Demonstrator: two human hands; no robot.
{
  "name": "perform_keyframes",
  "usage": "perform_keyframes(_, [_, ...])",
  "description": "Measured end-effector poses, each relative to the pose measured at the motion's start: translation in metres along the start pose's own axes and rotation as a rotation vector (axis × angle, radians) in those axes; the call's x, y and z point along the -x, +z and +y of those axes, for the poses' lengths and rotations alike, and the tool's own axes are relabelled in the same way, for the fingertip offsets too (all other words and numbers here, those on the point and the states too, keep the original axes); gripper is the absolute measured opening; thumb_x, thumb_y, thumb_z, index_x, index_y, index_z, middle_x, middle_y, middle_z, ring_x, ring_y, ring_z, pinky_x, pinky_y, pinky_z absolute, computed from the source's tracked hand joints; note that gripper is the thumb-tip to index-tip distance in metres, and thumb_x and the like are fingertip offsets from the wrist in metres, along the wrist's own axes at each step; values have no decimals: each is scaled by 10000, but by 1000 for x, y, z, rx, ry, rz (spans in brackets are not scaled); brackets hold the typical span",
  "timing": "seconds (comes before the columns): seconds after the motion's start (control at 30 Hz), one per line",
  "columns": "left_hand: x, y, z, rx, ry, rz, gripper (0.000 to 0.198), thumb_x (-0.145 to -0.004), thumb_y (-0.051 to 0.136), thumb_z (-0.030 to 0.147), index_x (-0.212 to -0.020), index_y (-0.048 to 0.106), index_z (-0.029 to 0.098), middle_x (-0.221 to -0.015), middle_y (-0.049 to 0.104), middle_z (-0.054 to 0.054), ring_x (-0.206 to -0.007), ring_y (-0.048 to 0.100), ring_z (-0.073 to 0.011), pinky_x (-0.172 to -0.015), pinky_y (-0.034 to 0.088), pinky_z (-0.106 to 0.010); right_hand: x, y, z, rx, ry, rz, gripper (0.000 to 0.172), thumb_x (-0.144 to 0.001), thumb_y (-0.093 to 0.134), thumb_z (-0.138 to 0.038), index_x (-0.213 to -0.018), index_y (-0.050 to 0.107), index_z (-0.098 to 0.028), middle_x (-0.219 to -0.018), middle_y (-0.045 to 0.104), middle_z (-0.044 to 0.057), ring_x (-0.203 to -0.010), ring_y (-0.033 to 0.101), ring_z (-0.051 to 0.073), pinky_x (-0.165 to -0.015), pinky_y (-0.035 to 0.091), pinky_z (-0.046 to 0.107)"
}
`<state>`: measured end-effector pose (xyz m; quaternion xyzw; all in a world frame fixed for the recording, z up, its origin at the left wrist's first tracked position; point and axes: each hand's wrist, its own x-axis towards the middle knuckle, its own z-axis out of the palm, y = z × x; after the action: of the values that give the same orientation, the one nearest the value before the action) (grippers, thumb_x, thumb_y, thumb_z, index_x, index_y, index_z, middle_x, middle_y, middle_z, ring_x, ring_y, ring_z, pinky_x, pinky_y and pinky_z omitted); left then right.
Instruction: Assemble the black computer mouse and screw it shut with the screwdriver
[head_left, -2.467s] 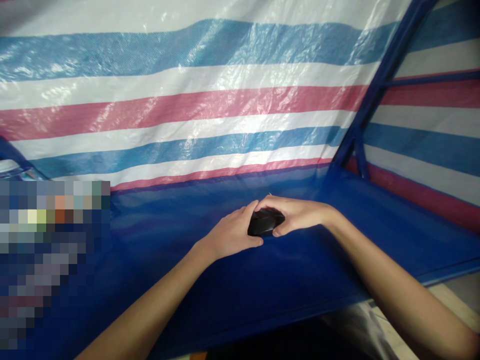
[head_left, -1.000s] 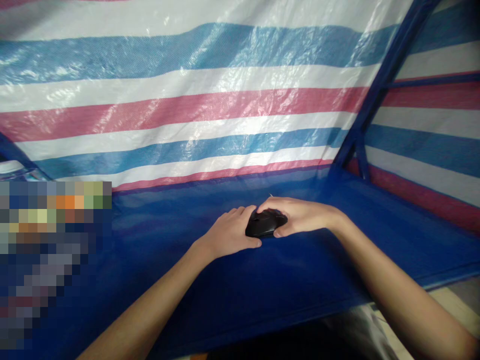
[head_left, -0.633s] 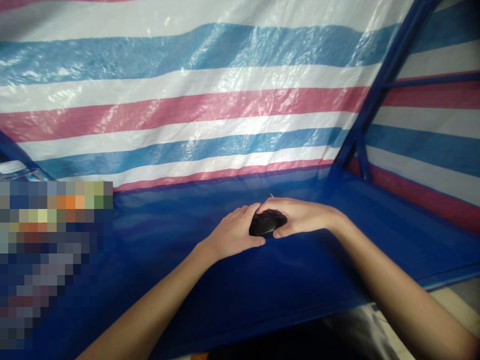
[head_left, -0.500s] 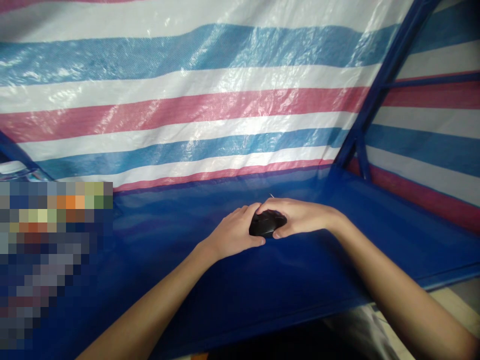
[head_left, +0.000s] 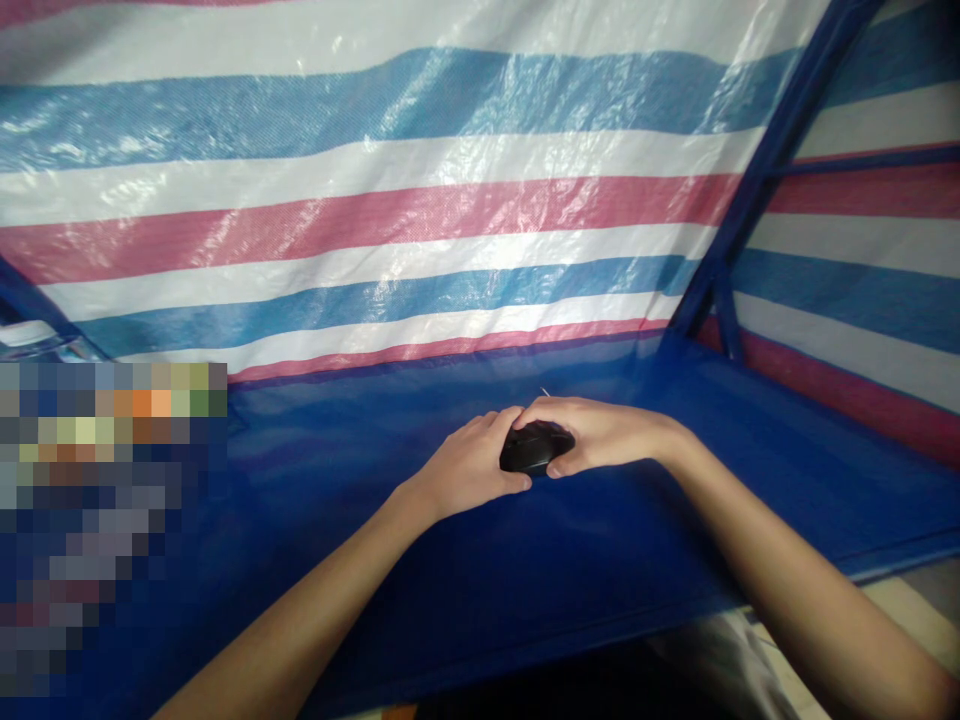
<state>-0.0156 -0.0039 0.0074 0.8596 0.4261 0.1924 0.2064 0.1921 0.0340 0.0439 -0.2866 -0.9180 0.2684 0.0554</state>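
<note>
A black computer mouse point(head_left: 537, 449) is held between both hands over the middle of the blue table point(head_left: 480, 570). My left hand point(head_left: 474, 458) grips its left side, thumb at the near edge and fingers reaching round the far edge. From the right, my right hand point(head_left: 600, 432) closes on the other end, its thumb also at the near edge. The fingertips meet at the far side, where they partly hide the mouse. A thin pale strand point(head_left: 544, 392) shows just beyond the right fingers; I cannot tell what it is.
A striped plastic sheet point(head_left: 390, 220) hangs behind the table and along its right side. Blue frame bars point(head_left: 739, 215) rise at the right corner. At the left, a clear container with a white lid point(head_left: 30, 336) stands behind a pixelated, unreadable area.
</note>
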Motion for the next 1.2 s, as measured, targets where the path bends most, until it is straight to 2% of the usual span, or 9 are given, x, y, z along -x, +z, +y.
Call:
perform_keyframes(0.6, [1,-1,1,-17,-19,-12,608,-731,646,380,-1275,419,233,-1282,536,-90,-1125,531,-281,-950,408,-410,1,1,1,22,8,-3,556,-686,660,-251,-1223,516,-233,-1152,589,44,-1051,538,235,-974,347,381])
perform_keyframes(0.87, [1,-2,0,-32,-11,-29,665,-731,647,388,-1319,380,227,-1273,543,-94,-1119,536,-287,-937,419,-406,1,0,-1,12,7,-12,558,-689,655,-249,-1229,518,-226,-1164,592,43,-1054,538,238,-980,344,388])
perform_keyframes(1.2, [2,-7,2,-107,-71,-73,672,-730,631,424,-1327,379,247,-1171,607,-96,-1042,585,-305,-851,451,-409,0,1,-3,-27,25,-17,533,-704,655,-249,-1219,519,-227,-1150,583,49,-1062,534,229,-943,379,357])
